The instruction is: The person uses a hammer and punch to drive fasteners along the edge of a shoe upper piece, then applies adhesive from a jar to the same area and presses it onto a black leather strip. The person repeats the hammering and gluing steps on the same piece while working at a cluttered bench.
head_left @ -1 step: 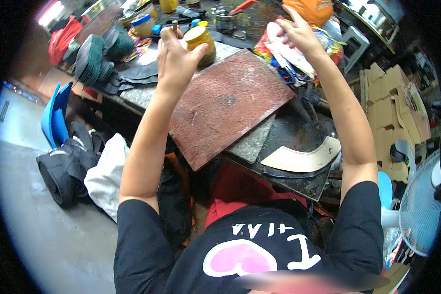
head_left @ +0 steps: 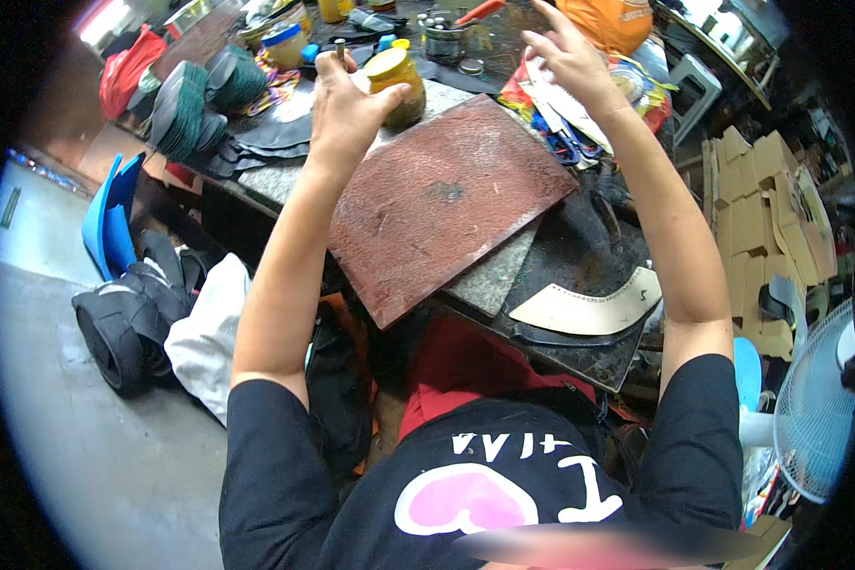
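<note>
My left hand [head_left: 347, 109] is raised over the far side of the bench, closed around a thin stick-like tool [head_left: 340, 47] that points upward. It is right beside a glass jar with a yellow lid [head_left: 396, 81]. My right hand [head_left: 565, 52] reaches further right with its fingers spread, just above some white cut pieces [head_left: 549, 95]; it holds nothing. Between my arms lies a worn red-brown board [head_left: 446, 199] on a grey stone slab [head_left: 492, 280]. A beige curved pattern piece [head_left: 589, 309] rests on the dark sheet near me.
Blue-handled scissors [head_left: 568, 144] lie under my right wrist. Stacked dark soles [head_left: 185, 104] sit at the bench's left end. Blue foam sheets [head_left: 109, 214] and black bags [head_left: 123, 313] are on the floor. Cardboard pieces [head_left: 760, 199] and a fan [head_left: 817, 408] stand at right.
</note>
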A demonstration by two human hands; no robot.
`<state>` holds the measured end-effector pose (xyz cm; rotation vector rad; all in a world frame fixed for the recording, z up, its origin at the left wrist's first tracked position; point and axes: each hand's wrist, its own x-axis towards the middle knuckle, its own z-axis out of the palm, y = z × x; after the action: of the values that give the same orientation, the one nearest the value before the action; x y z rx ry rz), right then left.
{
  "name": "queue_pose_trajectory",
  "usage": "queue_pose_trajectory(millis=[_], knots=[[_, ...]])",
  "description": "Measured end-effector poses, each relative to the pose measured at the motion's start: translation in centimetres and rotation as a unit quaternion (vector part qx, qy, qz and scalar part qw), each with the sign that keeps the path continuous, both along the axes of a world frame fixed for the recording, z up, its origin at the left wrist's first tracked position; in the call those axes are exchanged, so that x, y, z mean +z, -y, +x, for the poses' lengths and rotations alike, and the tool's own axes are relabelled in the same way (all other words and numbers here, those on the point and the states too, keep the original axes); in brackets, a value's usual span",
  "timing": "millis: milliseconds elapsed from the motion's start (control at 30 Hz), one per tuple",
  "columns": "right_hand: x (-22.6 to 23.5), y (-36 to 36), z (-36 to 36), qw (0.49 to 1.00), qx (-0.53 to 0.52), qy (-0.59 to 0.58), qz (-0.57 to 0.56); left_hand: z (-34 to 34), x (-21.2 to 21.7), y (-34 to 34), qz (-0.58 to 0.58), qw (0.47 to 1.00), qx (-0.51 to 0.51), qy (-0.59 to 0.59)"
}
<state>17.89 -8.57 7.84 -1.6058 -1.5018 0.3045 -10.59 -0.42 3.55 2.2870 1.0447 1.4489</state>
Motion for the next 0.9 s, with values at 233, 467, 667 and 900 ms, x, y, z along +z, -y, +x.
queue_pose_trajectory(millis=[233,467,667,900], knots=[[0.2,-9.9,-13.0,0.965,0.193,0.126,0.129,0.7,-4.3,-4.4,-0.209,0.962,-0.129,0.12],[-4.8,-11.8,-12.9,0.961,0.133,0.237,0.055,0.8,-5.0,-5.2,-0.181,0.974,-0.074,0.111],[-4.9,-11.6,-12.5,0.969,0.153,0.186,0.049,1.0,-4.7,-4.2,-0.198,0.974,-0.056,0.097],[-1.1,-10.5,-9.5,0.894,0.26,0.363,-0.027,1.4,-4.1,-3.2,-0.166,0.984,-0.061,0.007]])
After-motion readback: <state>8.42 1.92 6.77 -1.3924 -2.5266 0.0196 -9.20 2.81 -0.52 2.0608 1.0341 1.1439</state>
